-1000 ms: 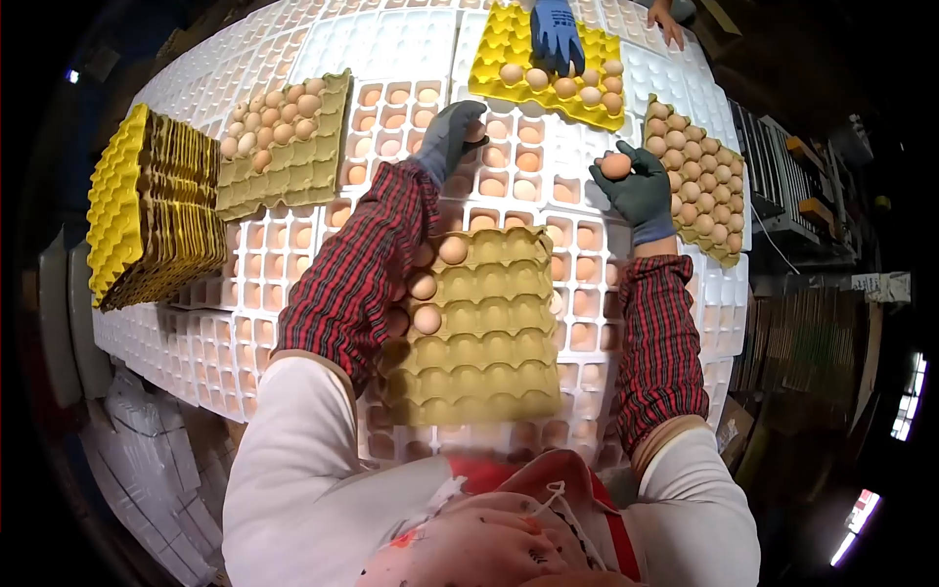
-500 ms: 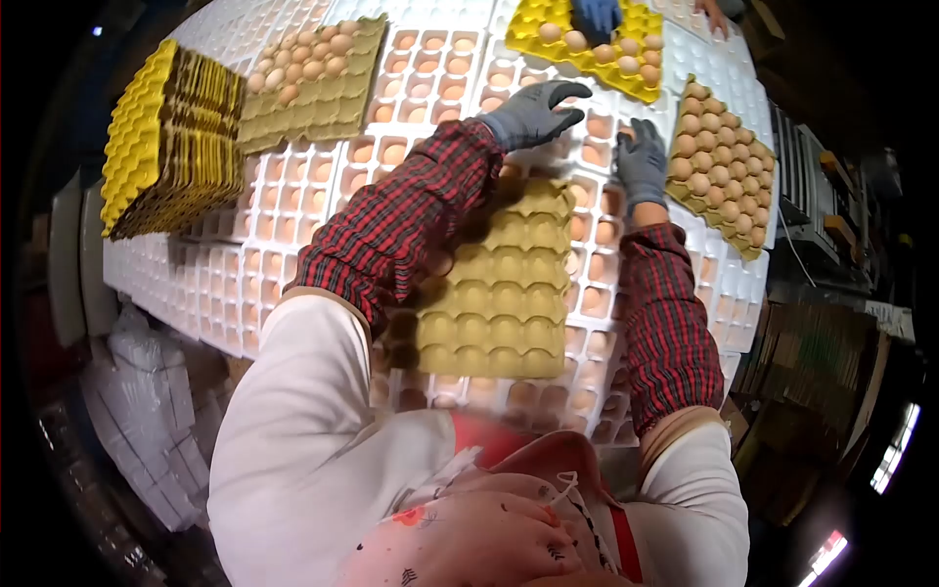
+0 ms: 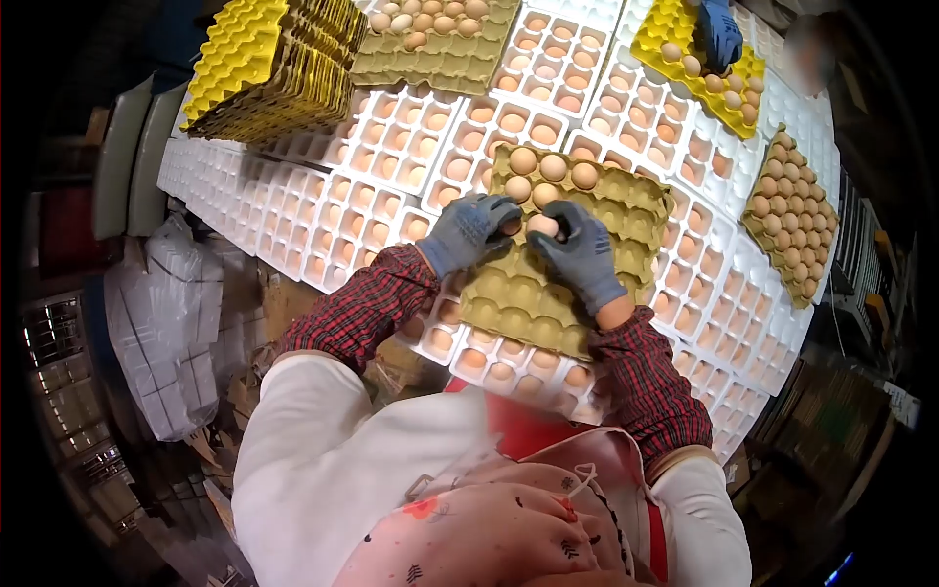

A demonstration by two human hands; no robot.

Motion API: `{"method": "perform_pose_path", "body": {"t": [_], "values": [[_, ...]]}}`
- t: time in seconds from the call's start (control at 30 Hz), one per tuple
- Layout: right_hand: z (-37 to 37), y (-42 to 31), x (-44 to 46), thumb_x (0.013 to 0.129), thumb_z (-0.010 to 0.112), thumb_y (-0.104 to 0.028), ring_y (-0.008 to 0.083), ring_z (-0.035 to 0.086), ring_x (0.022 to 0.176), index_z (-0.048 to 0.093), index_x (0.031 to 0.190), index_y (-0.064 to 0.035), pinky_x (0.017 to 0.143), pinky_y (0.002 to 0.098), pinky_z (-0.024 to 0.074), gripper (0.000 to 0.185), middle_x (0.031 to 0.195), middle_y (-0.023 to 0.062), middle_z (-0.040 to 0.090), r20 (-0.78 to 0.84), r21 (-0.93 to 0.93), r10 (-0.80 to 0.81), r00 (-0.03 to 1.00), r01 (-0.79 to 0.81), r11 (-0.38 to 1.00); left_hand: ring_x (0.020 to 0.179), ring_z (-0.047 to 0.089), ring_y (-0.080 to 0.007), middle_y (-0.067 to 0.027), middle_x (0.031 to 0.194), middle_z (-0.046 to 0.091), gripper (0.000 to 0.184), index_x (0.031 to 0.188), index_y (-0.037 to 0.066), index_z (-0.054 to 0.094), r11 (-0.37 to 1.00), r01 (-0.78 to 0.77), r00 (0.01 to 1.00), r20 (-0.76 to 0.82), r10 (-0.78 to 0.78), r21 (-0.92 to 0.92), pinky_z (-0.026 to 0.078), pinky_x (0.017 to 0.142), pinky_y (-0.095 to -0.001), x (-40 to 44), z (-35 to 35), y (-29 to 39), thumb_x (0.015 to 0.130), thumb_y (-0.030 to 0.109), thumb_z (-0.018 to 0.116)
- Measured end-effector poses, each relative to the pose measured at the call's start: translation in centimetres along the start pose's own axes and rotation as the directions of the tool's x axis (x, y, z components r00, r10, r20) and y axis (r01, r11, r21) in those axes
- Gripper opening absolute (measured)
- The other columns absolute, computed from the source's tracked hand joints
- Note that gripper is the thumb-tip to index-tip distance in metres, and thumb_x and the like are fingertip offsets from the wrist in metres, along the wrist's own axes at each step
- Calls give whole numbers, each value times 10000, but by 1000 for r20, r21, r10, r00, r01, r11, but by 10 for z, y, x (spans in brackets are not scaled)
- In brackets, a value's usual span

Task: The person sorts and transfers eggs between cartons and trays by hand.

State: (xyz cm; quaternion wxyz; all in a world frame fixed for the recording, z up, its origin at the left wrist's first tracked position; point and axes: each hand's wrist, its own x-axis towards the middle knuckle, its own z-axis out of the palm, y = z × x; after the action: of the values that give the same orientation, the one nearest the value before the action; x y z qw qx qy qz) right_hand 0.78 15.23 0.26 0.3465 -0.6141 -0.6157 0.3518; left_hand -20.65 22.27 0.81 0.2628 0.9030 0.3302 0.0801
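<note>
Both of my gloved hands are over a tan egg tray (image 3: 523, 298) whose far rows hold several brown eggs (image 3: 554, 168), while its nearer cups show no eggs. At the tray's left side, the fingers of my left hand (image 3: 468, 235) curl around an egg (image 3: 510, 226), which they partly cover. My right hand (image 3: 581, 254) pinches a paler egg (image 3: 541, 227) between thumb and fingers, just to the right of the first. White foam trays (image 3: 445, 176) with eggs in square cells lie under and around the tan tray.
A tall stack of yellow egg trays (image 3: 284, 78) stands at far left. Beside it lies a part-filled tan tray (image 3: 421, 70). Another person's blue-gloved hand (image 3: 721, 37) is over a yellow tray (image 3: 675, 68). A full egg tray (image 3: 790, 220) lies at right.
My hands have come back from the white foam trays and drawn together over the tan tray. Eggs now show in its far rows, and each hand grips one. The view has shifted.
</note>
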Motion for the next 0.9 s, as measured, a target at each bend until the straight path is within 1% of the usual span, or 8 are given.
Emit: {"method": "perform_pose_path", "body": {"t": [0.1, 0.23, 0.33, 0.4, 0.53, 0.63, 0.7, 0.9], "values": [[-24, 6, 12, 807, 729, -144, 231, 631, 808, 632, 1050, -72, 741, 355, 515, 271, 918, 100, 649, 93, 756, 260, 961, -238, 610, 944, 633, -213, -92, 1094, 643, 447, 1271, 64, 568, 821, 100, 977, -98, -187, -562, 521, 835, -328, -5, -5, -9, 883, 230, 715], [12, 5, 40, 778, 688, -162, 330, 653, 868, 616, 1015, -111, 714, 450, 529, 253, 987, 131, 616, 24, -603, -123, 992, 113, 790, 977, 613, -169, -50, 1107, 622, 414, 1294, 37, 553, 81, 228, 915, 185, -358, -970, 522, 857, -313, 11, 1, -34, 956, 265, 624], [18, 12, 44, 795, 667, -175, 311, 670, 876, 626, 1026, -133, 721, 448, 533, 239, 1028, 105, 652, 33, -612, -155, 987, 143, 778, 883, 618, -166, -46, 1011, 630, 428, 1247, 5, 583, 3, 142, 904, 128, -409, -990, 519, 774, -301, 21, 4, -48, 962, 323, 609], [-17, 10, 42, 806, 716, -184, 273, 683, 896, 650, 1089, -102, 768, 413, 544, 302, 1058, 87, 679, -8, -191, -74, 997, 72, 979, 853, 629, -192, -56, 1012, 634, 419, 1234, 84, 584, 933, 25, 990, -123, -73, -358, 533, 760, -347, 41, -11, -36, 872, 239, 729], [-78, 15, 21, 848, 748, -145, 100, 624, 829, 594, 1289, -43, 667, 249, 541, 477, 1079, 33, 654, 112, 842, 229, 967, -215, 496, 986, 641, -324, -109, 1169, 625, 450, 1168, 98, 594, 980, 22, 999, -32, -16, 198, 536, 814, -415, 42, -20, -5, 783, 239, 778], [-71, 38, 56, 765, 813, -209, 188, 641, 952, 690, 1175, -114, 775, 355, 568, 438, 1221, 70, 609, -111, -103, -51, 992, 40, 994, 986, 654, -272, -92, 1164, 629, 438, 1194, 92, 584, 976, -71, 993, -83, 90, 205, 539, 807, -381, 36, -13, -23, 813, 216, 761], [-55, 1, 71, 760, 760, -224, 337, 589, 1113, 736, 1061, -154, 832, 452, 554, 310, 1316, 139, 532, -63, -750, 5, 998, -50, 659, 1033, 646, -239, -80, 1210, 619, 462, 1264, 96, 558, 977, 31, 993, -102, -53, -211, 533, 860, -360, 33, -21, -29, 852, 213, 732], [-58, 17, 78, 819, 674, -212, 339, 607, 1019, 725, 1034, -105, 807, 423, 549, 245, 1169, 117, 584, 40, -738, -37, 999, 54, 673, 1141, 589, -152, -44, 1374, 537, 551, 1381, 17, 522, 262, 178, 961, 110, -254, -948, 495, 946, -298, 51, -58, -43, 868, 147, 675]]}}
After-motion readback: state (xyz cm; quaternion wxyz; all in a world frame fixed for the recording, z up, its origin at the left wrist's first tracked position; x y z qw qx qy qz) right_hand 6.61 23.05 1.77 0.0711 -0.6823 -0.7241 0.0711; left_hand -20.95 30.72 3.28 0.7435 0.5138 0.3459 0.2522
